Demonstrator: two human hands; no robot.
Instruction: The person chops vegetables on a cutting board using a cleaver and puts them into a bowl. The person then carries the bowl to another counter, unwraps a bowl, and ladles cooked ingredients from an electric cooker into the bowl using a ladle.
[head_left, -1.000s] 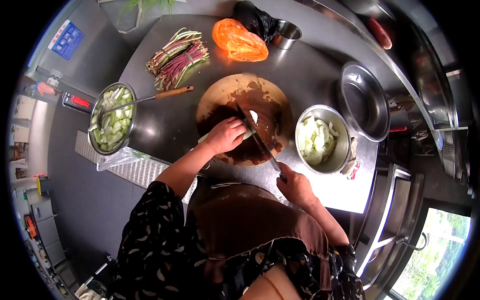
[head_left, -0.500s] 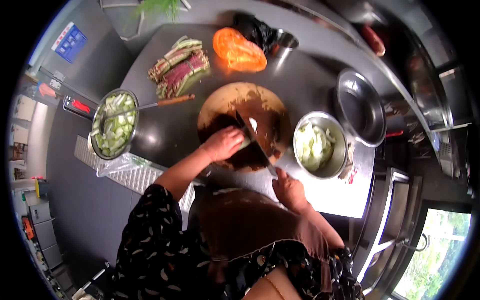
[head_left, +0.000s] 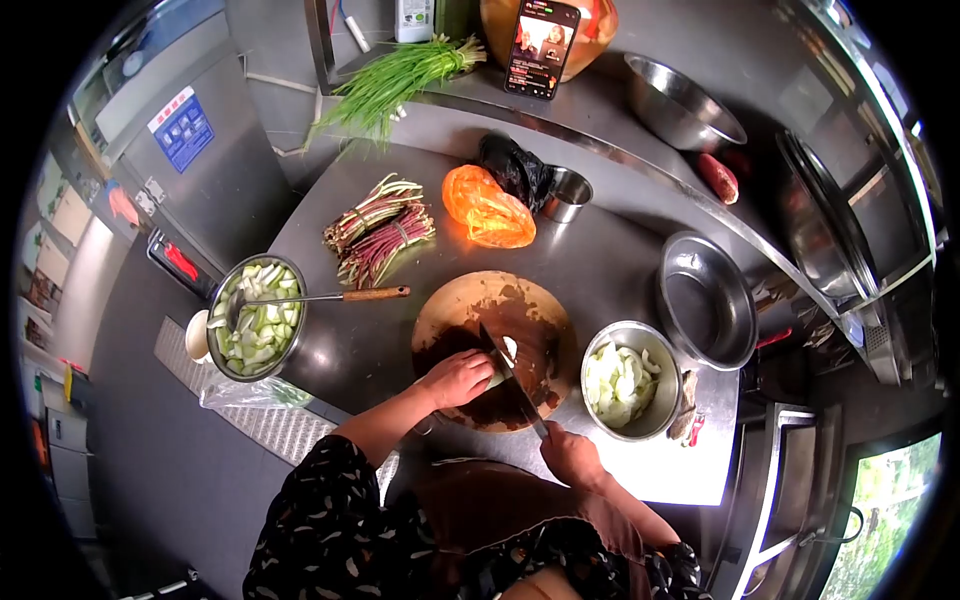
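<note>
A round wooden cutting board (head_left: pixel 450 303), dark and wet over much of its face, lies before me on the steel table. My left hand (head_left: pixel 457 381) is closed on a pale green piece of vegetable (head_left: pixel 497 379), mostly hidden by the fingers, and presses it to the board. Gripped by its handle in my right hand (head_left: pixel 573 457) is a kitchen knife (head_left: pixel 522 396), its blade slanting across the board beside the piece. A small white slice (head_left: pixel 511 347) rests just past the blade. To the right, a steel bowl (head_left: pixel 664 425) contains pale cut slices.
At left, a pot (head_left: pixel 295 350) holds green-white chunks and a wooden-handled ladle (head_left: pixel 375 293). Behind are bundled reddish stalks (head_left: pixel 385 230), an orange bag (head_left: pixel 488 207), a black bag (head_left: pixel 515 168) and a steel cup (head_left: pixel 568 195). An upright phone (head_left: pixel 541 50) and green onions (head_left: pixel 400 85) occupy the shelf.
My view has tilted upward, so the table appears lower and the shelf with phone and green onions shows. Both hands keep their holds at the board, with little visible movement.
</note>
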